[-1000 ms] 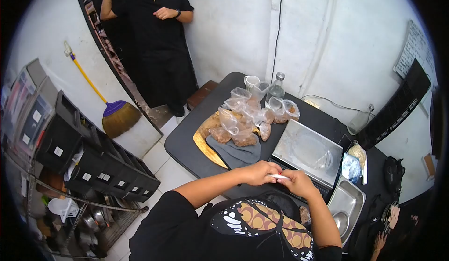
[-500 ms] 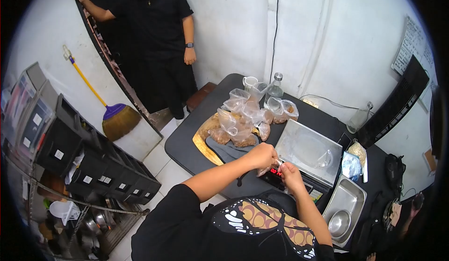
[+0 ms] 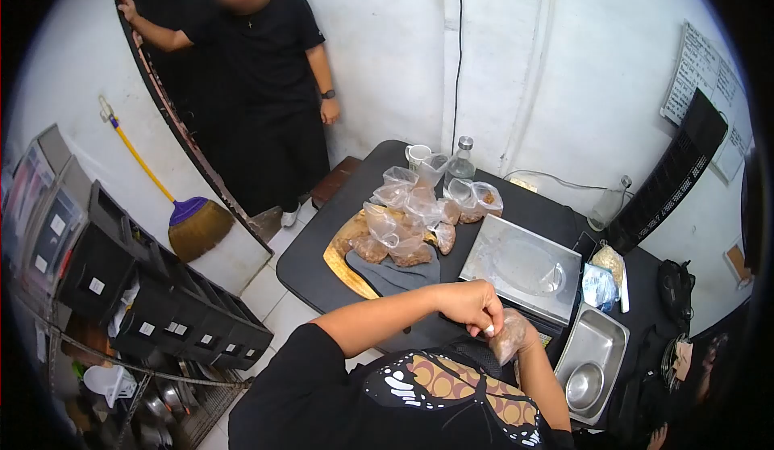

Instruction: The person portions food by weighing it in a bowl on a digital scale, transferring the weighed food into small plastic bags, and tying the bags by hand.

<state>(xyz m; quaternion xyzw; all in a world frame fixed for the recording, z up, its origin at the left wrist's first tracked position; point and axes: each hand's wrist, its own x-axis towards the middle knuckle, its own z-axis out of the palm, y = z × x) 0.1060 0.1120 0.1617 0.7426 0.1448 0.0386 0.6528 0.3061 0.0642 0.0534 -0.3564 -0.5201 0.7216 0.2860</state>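
A small clear plastic bag (image 3: 506, 340) with brownish contents is held in front of my chest, near the front edge of the scale. My left hand (image 3: 470, 303) is closed, its fingertips pinching a whitish bit at the bag's twisted neck. Behind and against the bag is my right hand (image 3: 528, 335), which grips it; most of its fingers are hidden. Just beyond both hands stands the weighing scale (image 3: 504, 256), a clear film lying on its metal plate. Several similar filled bags (image 3: 409, 248) are gathered on the table by a grey cloth (image 3: 395, 277).
On the black table (image 3: 310, 248) are a glass bottle (image 3: 460, 162), a white mug (image 3: 417, 156) and a steel tray (image 3: 614, 345) holding a metal bowl (image 3: 585, 385). A person (image 3: 270, 71) stands in the doorway. Shelved black bins (image 3: 173, 313) are at left.
The bag has swung up into view between my hands, toward the right. My left hand has shifted slightly right and down. The view has tilted a little.
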